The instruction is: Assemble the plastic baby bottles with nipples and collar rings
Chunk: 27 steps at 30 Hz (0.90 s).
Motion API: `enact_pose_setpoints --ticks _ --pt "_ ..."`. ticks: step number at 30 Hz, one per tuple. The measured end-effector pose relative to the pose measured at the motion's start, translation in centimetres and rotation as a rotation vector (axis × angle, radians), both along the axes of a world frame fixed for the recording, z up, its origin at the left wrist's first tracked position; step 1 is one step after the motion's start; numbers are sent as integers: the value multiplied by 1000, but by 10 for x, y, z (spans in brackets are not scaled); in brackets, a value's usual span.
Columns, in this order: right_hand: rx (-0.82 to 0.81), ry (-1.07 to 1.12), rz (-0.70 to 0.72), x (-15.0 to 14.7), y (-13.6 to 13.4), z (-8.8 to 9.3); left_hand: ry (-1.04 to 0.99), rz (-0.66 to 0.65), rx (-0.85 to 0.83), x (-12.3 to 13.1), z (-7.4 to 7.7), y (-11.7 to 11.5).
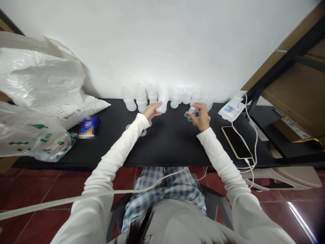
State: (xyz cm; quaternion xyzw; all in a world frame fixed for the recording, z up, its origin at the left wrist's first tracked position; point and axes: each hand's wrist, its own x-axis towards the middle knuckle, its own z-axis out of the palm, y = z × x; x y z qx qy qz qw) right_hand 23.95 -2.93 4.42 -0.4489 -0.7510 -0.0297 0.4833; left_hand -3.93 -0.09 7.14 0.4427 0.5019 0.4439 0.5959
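Observation:
Several translucent white plastic bottles (141, 96) stand in a row along the back of the black table (167, 142), against the white wall. My left hand (151, 111) is wrapped round one of them, a white bottle (163, 101), near the middle of the row. My right hand (199, 115) is closed on a small clear plastic piece (192, 110). More small clear pieces (189, 117) lie on the table just by that hand, and others (142, 132) lie under my left forearm.
Big white plastic bags (38, 84) fill the table's left end, with a blue packet (88, 127) beside them. On the right lie a phone (236, 141) with a white cable and a white box (232, 108). A black-framed wooden shelf (286, 67) stands at the right.

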Motion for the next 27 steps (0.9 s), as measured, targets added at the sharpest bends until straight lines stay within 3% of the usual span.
enact_pose_setpoints --ticks 2,5,11,17,23,27 --pt "23 -39 -24 2 1 -3 17 36 89 16 -9 12" --pt "57 -62 -62 6 1 -8 274 140 226 43 -20 35" --pt "16 -135 -148 17 -3 -9 607 192 268 67 -28 68" --pt "-16 -173 -208 18 -3 -9 655 101 204 69 -31 70" --pt "-52 108 -207 19 0 -16 658 79 241 94 -37 64" --pt "-100 136 -231 21 -2 -15 595 95 264 112 -38 61"
